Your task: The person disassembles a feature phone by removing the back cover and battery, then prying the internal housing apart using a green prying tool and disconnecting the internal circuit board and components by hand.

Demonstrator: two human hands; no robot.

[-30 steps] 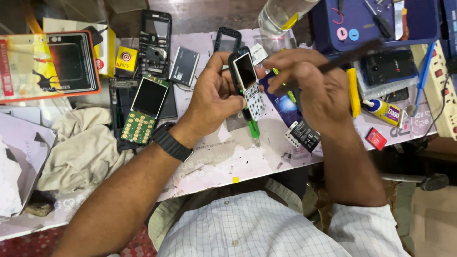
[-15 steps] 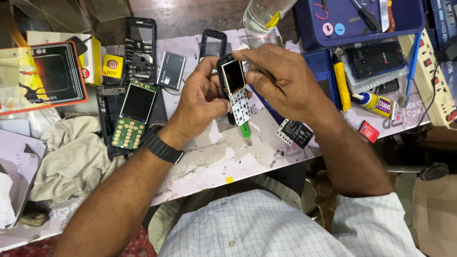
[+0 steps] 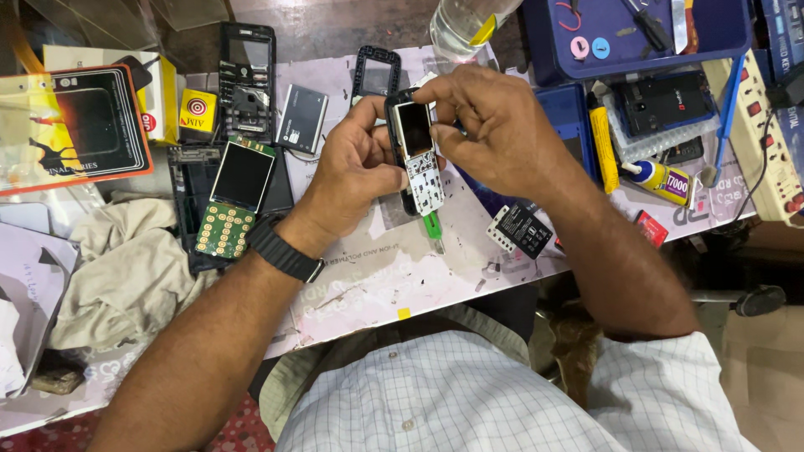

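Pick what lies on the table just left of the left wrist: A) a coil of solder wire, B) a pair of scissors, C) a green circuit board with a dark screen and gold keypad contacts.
C: a green circuit board with a dark screen and gold contacts lies beside the left hand, which holds an opened phone with the right hand.

Left hand (image 3: 356, 172) curled, gripping; right hand (image 3: 494, 130) pinching, fingertips meeting.

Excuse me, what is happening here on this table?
A person holds a small opened phone over a cluttered work table. The left hand grips its side and the right hand pinches its top. A bare circuit board with screen, a battery and a glue tube lie around.
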